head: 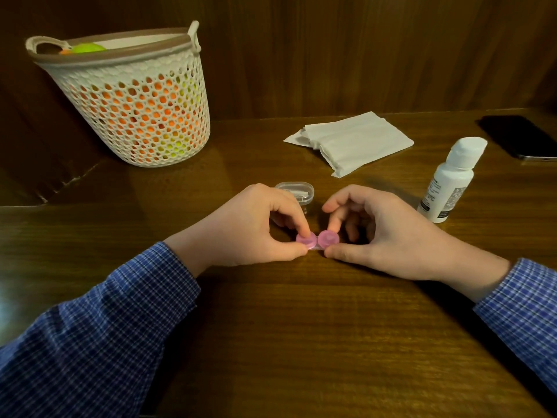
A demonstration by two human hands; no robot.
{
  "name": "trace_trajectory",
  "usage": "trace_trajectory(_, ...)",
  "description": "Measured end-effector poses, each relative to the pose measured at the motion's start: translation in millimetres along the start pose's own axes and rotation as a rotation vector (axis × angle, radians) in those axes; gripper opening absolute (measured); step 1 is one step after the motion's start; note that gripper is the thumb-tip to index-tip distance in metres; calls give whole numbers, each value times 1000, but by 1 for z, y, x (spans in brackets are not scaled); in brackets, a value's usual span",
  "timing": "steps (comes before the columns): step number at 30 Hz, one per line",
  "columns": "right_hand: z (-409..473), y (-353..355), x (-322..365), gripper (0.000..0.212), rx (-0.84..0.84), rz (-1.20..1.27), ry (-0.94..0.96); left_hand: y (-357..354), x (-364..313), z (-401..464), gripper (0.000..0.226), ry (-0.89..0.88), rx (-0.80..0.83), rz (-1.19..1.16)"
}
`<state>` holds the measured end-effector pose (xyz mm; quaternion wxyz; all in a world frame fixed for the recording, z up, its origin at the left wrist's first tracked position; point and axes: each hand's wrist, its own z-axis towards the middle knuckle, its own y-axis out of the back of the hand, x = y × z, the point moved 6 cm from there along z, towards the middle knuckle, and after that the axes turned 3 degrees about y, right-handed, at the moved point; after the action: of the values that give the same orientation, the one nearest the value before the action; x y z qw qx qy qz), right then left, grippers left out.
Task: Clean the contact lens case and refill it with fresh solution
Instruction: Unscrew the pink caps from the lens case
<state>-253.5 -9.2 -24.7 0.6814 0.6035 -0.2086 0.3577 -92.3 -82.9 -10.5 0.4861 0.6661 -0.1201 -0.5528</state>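
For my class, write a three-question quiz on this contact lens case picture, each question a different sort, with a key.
1. True or false: both pink caps of the contact lens case are off.
2. The solution bottle stands nearer which hand: A) left hand B) right hand?
3. Fill in: the folded tissues lie on the ___.

Key: 1 false; 2 B; 3 table.

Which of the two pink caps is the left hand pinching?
The left pink cap, nearer the basket side; the left hand pinches it, while the right hand holds the right pink cap.
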Motion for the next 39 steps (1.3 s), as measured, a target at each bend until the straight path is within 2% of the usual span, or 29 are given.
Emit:
trace_trajectory(3, 0, 0, 0, 50, 13, 22, 7, 0, 3, 0, 17, 25, 3, 1)
trace_trajectory(8, -1, 1, 3, 46, 40, 53, 25, 1, 6, -1, 46, 64, -39, -100)
trace_trajectory(12, -1, 0, 2, 48, 53, 61, 25, 1, 4, -1, 56, 64, -44, -91)
trace_trajectory(17, 0, -2, 1, 56, 20, 1, 7, 1, 1, -2, 60, 61, -50, -83)
trace_trajectory(27, 0, -2, 5, 47, 62, 68, 27, 0, 0, -1, 63, 72, -45, -76)
trace_trajectory(35, -1, -2, 2, 54, 47, 29, 12, 1, 0, -1, 62, 77, -50, -69)
trace_trajectory(39, 0, -2, 3, 47, 32, 47, 13, 0, 0, -1, 62, 74, -46, -71)
